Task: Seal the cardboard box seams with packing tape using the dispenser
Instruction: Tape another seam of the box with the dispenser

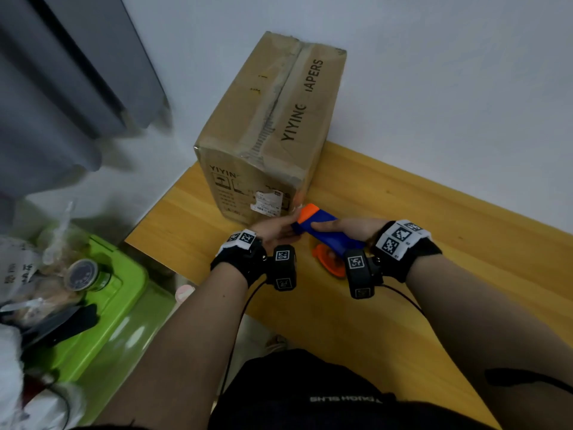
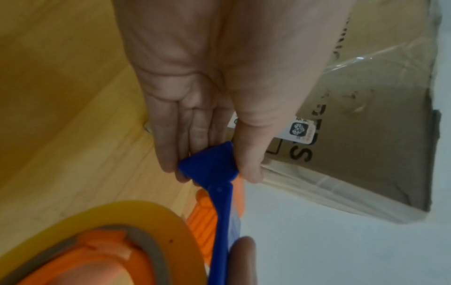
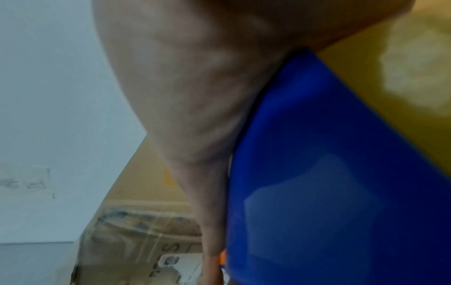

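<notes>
Box [image 1: 273, 125] – matt, worn cardboard; dispenser [image 1: 325, 231] glossy plastic; table [image 1: 403, 305] smooth wood.

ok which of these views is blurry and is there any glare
Head view: dim, curtain smeared at the left, box print readable. Left wrist view: tape roll soft up close, a small glint on the box's clear tape. Right wrist view: blurriest, with a pale sheen on the blue dispenser.

Both forearms reach forward, left hand [image 1: 274, 232] and right hand [image 1: 347, 228] gripping.
</notes>
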